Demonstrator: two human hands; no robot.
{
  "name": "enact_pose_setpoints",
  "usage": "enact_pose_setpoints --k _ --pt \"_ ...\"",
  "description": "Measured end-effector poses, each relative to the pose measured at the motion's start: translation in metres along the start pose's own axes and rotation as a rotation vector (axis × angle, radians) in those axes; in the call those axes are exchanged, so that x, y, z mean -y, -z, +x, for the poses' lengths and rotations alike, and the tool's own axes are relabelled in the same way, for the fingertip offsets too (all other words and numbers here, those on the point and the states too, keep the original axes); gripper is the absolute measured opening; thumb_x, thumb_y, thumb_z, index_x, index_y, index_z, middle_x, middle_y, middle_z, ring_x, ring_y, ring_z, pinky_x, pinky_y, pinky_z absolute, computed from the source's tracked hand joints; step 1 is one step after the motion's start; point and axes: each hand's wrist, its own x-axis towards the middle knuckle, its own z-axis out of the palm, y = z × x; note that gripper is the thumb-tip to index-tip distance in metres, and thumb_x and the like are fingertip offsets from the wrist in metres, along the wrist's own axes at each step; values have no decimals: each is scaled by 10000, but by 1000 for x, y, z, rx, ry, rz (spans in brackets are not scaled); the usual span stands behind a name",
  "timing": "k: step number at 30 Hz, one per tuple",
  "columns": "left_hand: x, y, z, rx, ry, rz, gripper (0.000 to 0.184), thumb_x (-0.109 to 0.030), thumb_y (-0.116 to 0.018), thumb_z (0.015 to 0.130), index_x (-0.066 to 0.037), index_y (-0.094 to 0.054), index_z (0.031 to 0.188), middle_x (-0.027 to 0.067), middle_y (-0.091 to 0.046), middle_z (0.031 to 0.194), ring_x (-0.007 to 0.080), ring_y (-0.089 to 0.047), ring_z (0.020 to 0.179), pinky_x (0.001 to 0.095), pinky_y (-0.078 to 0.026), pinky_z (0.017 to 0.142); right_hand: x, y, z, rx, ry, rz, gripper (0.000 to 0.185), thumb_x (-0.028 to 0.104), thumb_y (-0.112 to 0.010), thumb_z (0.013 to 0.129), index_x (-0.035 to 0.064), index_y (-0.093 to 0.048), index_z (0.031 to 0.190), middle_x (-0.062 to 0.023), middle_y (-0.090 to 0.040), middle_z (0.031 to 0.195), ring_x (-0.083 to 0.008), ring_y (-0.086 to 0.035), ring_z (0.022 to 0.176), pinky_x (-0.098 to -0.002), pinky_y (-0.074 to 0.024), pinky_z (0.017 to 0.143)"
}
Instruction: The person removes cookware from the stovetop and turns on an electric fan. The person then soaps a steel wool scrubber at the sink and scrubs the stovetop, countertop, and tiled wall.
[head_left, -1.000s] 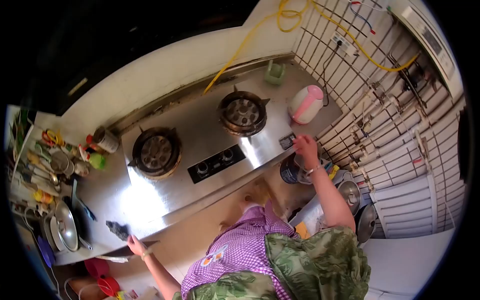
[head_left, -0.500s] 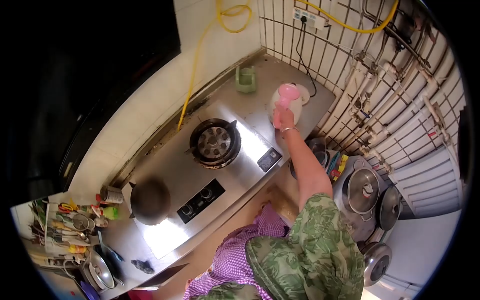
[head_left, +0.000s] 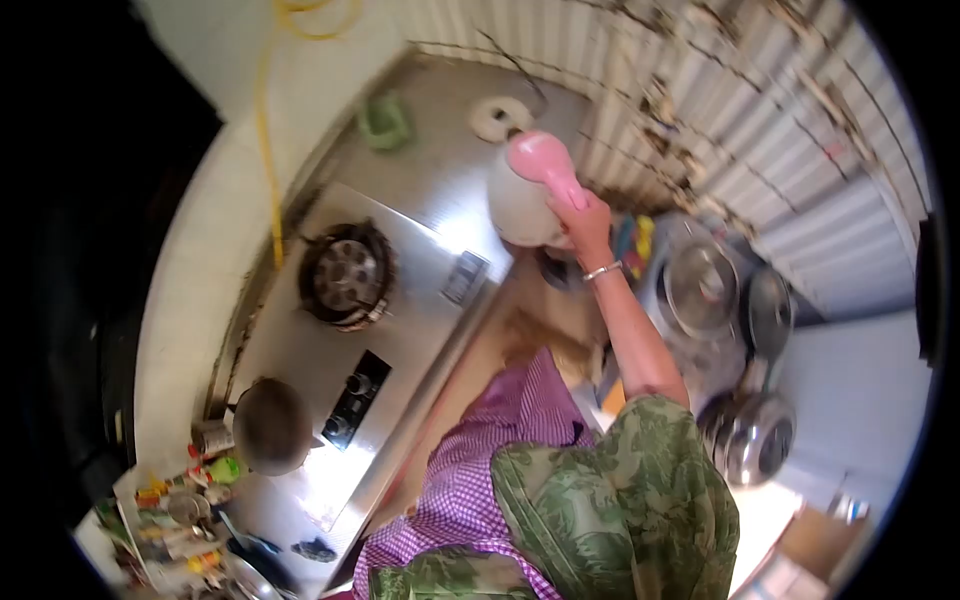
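Observation:
My right hand (head_left: 585,222), with a bracelet at the wrist, is closed around the pink handle of an electric kettle (head_left: 515,205). The kettle has a whitish body and a pink lid, and it is held in the air near the counter's front edge. Behind it, the round white kettle base (head_left: 501,119) sits on the steel counter with a dark cord running from it. A green plastic holder (head_left: 385,122) stands farther back on the counter. My left hand does not show.
To the left are a gas burner (head_left: 347,275), a dark wok (head_left: 272,426) and a control panel (head_left: 357,400). On the right stand a lidded pot (head_left: 700,287) and a stacked steel pot (head_left: 760,440). Utensils and bottles crowd the lower left. Pipes line the right wall.
My right hand has lifted the kettle off its base and brought it toward the counter's front edge. The base is now uncovered. The camera view has turned to the right and is blurred.

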Motion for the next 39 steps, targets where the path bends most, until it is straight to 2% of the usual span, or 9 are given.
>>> enact_pose_setpoints --k 11,12,15,17,24,26,27,34,39 --pt "-38 -49 72 257 -105 319 206 -232 -523 933 -80 -555 799 71 -584 692 204 -554 588 355 -441 534 -13 200 -241 -286 -344 -239 248 146 -794 743 5 -669 904 17 -581 675 -57 -501 528 -229 -381 468" --pt "-36 -50 75 272 -101 341 207 -235 -524 935 -78 -558 805 72 -588 697 206 -559 595 358 -446 540 -41 221 -264 -299 -219 -293 255 156 -797 740 5 -669 900 15 -581 668 -59 -505 528 -232 -386 465" --pt "-22 -51 76 307 -70 402 212 -245 -525 940 -75 -569 821 78 -600 714 213 -574 615 366 -459 559 -83 262 -323 -407 -146 -353 273 184 -802 733 3 -668 887 11 -578 649 -68 -515 524 -241 -400 457" --pt "-4 -48 76 323 -40 451 216 -251 -526 943 -72 -576 832 81 -608 725 217 -583 629 372 -468 572 -65 278 -354 -580 -497 -243 282 201 -803 731 3 -665 879 8 -575 637 -75 -521 519 -244 -408 453" --pt "62 -14 77 346 97 604 236 -273 -530 955 -64 -601 871 94 -635 764 231 -617 676 391 -498 616 -135 356 -404 -903 -517 -336 270 250 -795 733 33 -636 761 -15 -587 647 -98 -519 499 -270 -409 446" --pt "80 -1 69 353 101 624 243 -279 -531 958 -61 -609 882 97 -643 776 236 -627 689 397 -507 628 -141 373 -409 -840 -619 -438 299 299 -787 733 44 -632 733 -20 -576 615 -104 -518 492 -275 -411 441" --pt "93 10 66 346 108 616 247 -282 -531 960 -60 -612 888 99 -647 781 238 -632 696 400 -512 634 -129 364 -407 -870 -497 -388 329 342 -779 730 45 -639 717 -22 -567 580 -113 -513 480 -284 -412 437" --pt "178 38 43 239 268 490 276 -303 -535 971 -51 -637 926 112 -675 820 252 -666 743 419 -542 679 -47 291 -371 -608 -438 -271 213 166 -766 745 10 -668 851 -4 -588 655 -93 -513 526 -275 -405 475" --pt "231 41 41 261 402 251 340 -339 -507 999 -32 -627 1087 146 -702 943 295 -697 829 426 -561 720 12 213 -342 -111 -302 -75 180 60 -727 740 26 -645 896 6 -595 730 -67 -499 561 -230 -385 492"
